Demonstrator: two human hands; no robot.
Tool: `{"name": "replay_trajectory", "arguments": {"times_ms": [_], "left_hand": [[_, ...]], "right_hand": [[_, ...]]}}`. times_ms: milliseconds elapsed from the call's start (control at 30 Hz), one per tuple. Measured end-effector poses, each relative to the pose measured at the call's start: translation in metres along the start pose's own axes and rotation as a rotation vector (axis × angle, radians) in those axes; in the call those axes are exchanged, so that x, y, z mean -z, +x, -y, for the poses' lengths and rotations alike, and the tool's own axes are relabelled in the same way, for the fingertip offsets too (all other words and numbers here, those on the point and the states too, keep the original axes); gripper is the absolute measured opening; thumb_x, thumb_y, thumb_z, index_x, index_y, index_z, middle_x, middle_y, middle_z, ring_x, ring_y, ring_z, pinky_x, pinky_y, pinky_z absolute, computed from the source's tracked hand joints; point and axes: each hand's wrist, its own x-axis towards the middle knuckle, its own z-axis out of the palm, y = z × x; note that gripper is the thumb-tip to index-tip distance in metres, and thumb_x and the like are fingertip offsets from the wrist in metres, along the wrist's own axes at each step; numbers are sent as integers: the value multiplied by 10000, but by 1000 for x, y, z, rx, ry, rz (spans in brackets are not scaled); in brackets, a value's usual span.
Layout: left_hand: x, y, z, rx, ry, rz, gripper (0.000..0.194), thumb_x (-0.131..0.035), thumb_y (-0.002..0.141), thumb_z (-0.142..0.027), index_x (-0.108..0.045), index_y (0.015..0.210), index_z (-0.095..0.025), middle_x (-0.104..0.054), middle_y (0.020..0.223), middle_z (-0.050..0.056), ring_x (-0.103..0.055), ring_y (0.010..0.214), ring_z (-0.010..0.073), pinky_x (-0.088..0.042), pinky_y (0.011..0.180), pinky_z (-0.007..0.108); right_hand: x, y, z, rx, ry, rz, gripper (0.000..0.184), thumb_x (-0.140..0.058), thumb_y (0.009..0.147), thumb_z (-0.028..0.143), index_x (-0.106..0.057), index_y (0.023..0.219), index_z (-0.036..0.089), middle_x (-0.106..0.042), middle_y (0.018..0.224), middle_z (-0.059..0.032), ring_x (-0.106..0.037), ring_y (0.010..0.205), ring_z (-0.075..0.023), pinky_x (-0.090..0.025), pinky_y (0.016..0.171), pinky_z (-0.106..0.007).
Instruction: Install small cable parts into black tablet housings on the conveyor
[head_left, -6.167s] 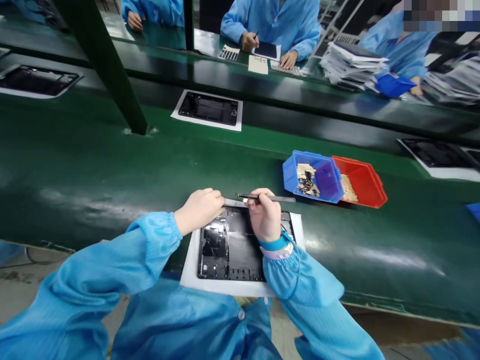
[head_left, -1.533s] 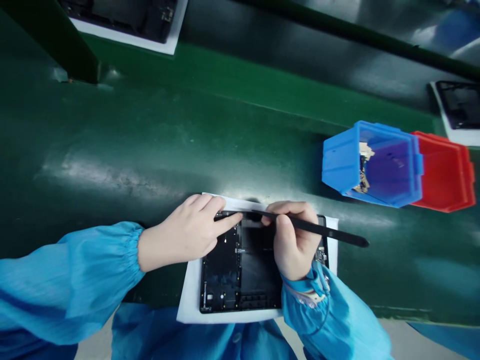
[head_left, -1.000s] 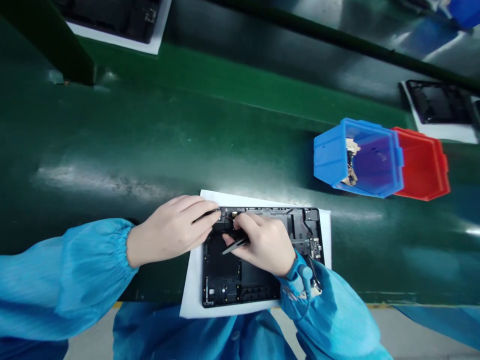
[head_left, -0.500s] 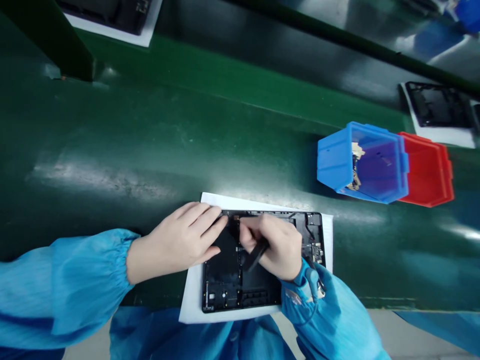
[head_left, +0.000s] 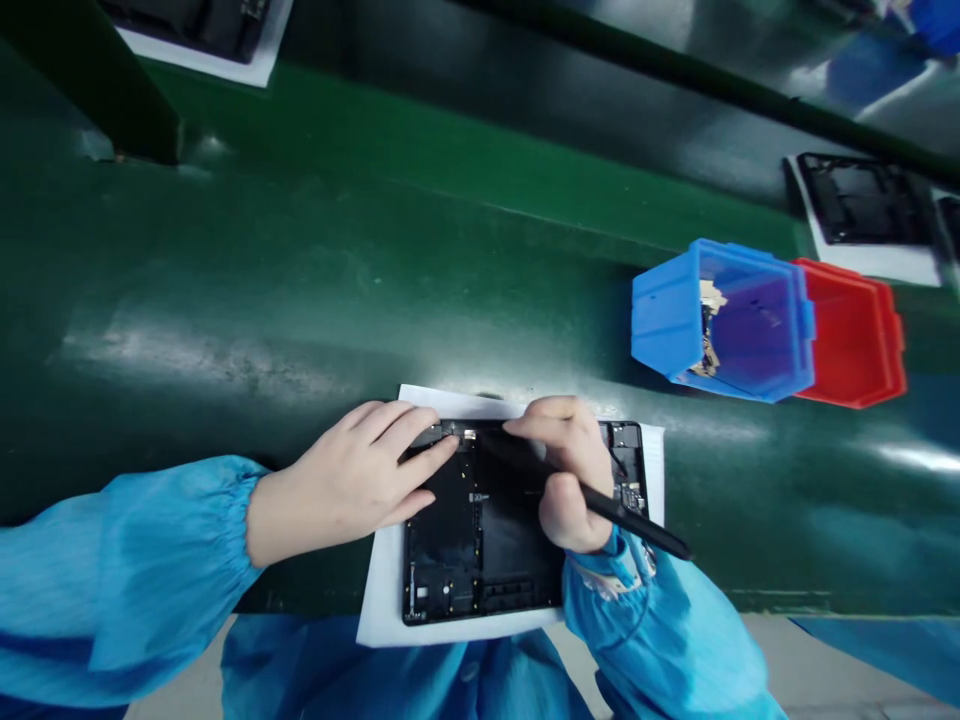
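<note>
A flat black tablet-like casing [head_left: 442,540] with small circuit parts inside lies on a white sheet [head_left: 386,590] at the bench's near edge. My left hand [head_left: 360,480] rests on the casing's upper left corner, fingers apart, the index fingertip beside a small pale connector [head_left: 469,435]. Over the casing's right half, my right hand [head_left: 574,475] holds a slim black pen-shaped tool [head_left: 637,522]. The tool slants down to the right above my wrist, one end hidden in the hand. My right index finger reaches to the casing's top edge.
Right of the casing stand a blue bin [head_left: 667,315] holding small metallic parts and a red bin [head_left: 855,340]. Other black casings lie on white sheets at the back right [head_left: 862,205] and top left [head_left: 217,25]. A green post [head_left: 142,115] rises at the left.
My right hand has opened its index finger out toward the casing's top edge, and the black tool has swung round to slant down to the right. My left hand stays almost still.
</note>
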Motion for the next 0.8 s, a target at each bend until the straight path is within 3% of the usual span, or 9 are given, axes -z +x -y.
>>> {"name": "replay_trajectory", "arguments": {"times_ms": [100, 233, 467, 633, 733, 800], "left_hand": [[-1, 0, 2, -16, -14, -13, 415, -513, 857, -348, -512, 1229, -165, -553, 1139, 138, -508, 1050, 278, -464, 857, 413], [-2, 2, 3, -1, -25, -17, 413, -535, 837, -335, -525, 1210, -158, -560, 1132, 135, -514, 1039, 271, -465, 832, 397], [-1, 0, 1, 18, 30, -49, 390, -541, 827, -342, -544, 1184, -186, -539, 1116, 135, -506, 1009, 274, -449, 818, 394], [1, 0, -1, 28, 91, -29, 393, -528, 838, -354, -542, 1198, -199, -541, 838, 77, -514, 783, 223, -434, 697, 359], [0, -3, -2, -1, 112, -29, 395, -508, 850, -361, -537, 1202, -185, -529, 782, 62, -501, 736, 211, -405, 642, 334], [-1, -5, 0, -23, 97, -34, 387, -495, 858, -364, -532, 1197, -181, -536, 782, 59, -499, 726, 205, -395, 635, 328]], "right_hand": [[0, 5, -2, -105, 81, 33, 249, -397, 910, 337, -612, 930, 213, -608, 770, -44, -587, 715, -181, -487, 639, -339], [-6, 11, 2, -201, 48, 89, 73, -592, 806, 220, -638, 863, 224, -681, 808, -25, -631, 757, -175, -511, 710, -331], [-11, 12, 4, -264, 59, 131, 122, -609, 789, 161, -664, 880, 221, -713, 854, -15, -665, 767, -147, -532, 750, -295], [-11, 13, 3, -226, 81, 204, 130, -610, 793, 179, -674, 894, 228, -714, 837, -8, -669, 750, -140, -538, 742, -284], [-11, 12, 5, -273, 122, 144, 104, -626, 776, 178, -671, 860, 220, -714, 813, -3, -668, 725, -144, -542, 720, -288], [-3, 7, 8, -338, 173, -8, 93, -635, 775, 180, -663, 853, 220, -706, 797, -1, -661, 695, -149, -544, 683, -297]]}}
